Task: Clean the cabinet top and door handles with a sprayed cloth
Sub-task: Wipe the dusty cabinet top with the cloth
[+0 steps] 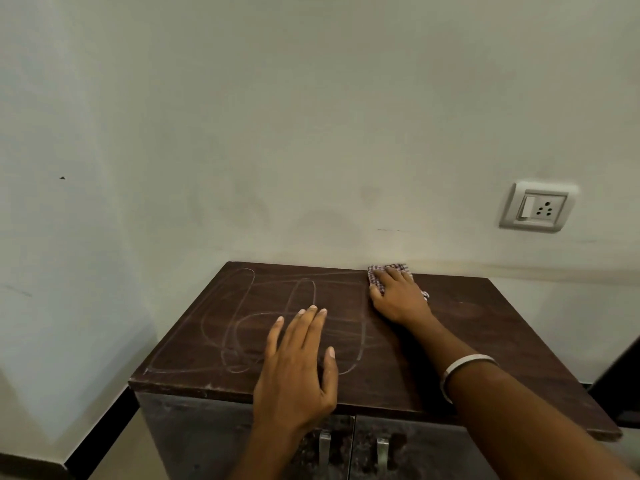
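Note:
A dark brown cabinet top (pixel 485 323) stands against the wall, marked with pale looping smear lines on its left half. My right hand (pixel 398 296) presses flat on a checked cloth (pixel 375 277) at the back edge of the top, near the wall. My left hand (pixel 298 362) lies flat with straight fingers on the front middle of the top, holding nothing. Below the front edge are two metal door handles (pixel 325 445) (pixel 382 448), side by side on the cabinet doors. Most of the cloth is hidden under my right hand.
A white wall socket with a switch (pixel 538 209) sits on the wall at the right, above the cabinet. Walls close in behind and to the left. A dark object (pixel 620 386) shows at the right edge beside the cabinet.

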{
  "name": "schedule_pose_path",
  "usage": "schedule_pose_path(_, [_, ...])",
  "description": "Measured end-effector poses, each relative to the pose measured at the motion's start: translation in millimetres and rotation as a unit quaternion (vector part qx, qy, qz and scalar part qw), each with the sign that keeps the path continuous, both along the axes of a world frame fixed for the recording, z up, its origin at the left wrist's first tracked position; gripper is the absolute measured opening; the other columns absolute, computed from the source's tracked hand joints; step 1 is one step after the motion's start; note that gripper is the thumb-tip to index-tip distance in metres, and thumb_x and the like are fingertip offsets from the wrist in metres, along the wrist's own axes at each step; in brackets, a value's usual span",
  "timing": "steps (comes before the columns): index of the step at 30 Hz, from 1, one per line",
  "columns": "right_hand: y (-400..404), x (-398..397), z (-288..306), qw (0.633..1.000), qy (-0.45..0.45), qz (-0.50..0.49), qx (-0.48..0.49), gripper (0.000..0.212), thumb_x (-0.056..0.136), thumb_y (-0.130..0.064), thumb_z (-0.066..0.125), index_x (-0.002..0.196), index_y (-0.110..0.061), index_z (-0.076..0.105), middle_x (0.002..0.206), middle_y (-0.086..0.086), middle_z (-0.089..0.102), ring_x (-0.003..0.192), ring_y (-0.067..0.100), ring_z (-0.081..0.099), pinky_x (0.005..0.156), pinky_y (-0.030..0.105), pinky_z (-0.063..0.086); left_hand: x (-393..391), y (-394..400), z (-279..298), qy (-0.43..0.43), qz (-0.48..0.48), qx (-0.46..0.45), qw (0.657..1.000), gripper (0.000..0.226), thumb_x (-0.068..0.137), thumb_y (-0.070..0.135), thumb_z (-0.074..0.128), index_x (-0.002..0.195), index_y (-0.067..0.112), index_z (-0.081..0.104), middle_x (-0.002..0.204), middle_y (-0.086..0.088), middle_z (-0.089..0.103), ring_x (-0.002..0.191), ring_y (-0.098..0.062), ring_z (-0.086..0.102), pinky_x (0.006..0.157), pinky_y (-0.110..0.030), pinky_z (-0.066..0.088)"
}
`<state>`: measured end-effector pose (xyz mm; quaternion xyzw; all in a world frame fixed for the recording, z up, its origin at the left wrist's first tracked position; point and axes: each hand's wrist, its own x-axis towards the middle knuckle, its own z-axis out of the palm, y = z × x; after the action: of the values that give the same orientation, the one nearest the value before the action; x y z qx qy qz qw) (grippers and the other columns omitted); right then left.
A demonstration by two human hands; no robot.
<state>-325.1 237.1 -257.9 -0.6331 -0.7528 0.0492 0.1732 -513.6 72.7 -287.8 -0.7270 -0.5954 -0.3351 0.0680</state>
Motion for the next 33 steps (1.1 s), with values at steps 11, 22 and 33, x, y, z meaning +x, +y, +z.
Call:
schedule_pose_path(11, [-20, 44, 4, 0.995, -0.026, -0.093, -0.008, 0.057, 0.098, -0.039, 0.033, 0.150, -0.018, 0.031, 0.157, 0.012, 0.028, 0.146, 0.026, 0.022, 0.122, 0.038, 0.009, 3, 0, -1, 0.005, 0.003, 0.010, 1.000, 0.056, 0.092, 0.041, 0.034, 0.143, 0.018, 0.042, 0.147, 0.002, 0.046, 0.138, -0.010, 0.037, 0.117, -0.039, 0.017])
schedule_pose_path(22, [-49, 30, 2, 1.000, 0.004, -0.027, 0.006, 0.054, 0.099, -0.040, 0.034, 0.149, -0.021, 0.034, 0.158, 0.007, 0.028, 0.146, 0.024, 0.022, 0.120, 0.034, 0.011, 2, 0, -2, 0.008, 0.009, 0.010, 1.000, 0.057, 0.092, 0.043, 0.032, 0.144, 0.020, 0.040, 0.147, 0.004, 0.045, 0.138, -0.007, 0.036, 0.118, -0.037, 0.014])
schedule_pose_path(33, [-70, 53, 3, 0.994, -0.007, -0.112, -0.011, 0.057, 0.098, -0.043, 0.032, 0.151, -0.020, 0.030, 0.159, 0.012, 0.025, 0.147, 0.028, 0.019, 0.123, 0.039, 0.007, 2, 0, -2, 0.021, 0.008, 0.015, 1.000, 0.058, 0.092, 0.043, 0.032, 0.143, 0.017, 0.042, 0.144, 0.000, 0.049, 0.137, -0.011, 0.039, 0.118, -0.040, 0.017])
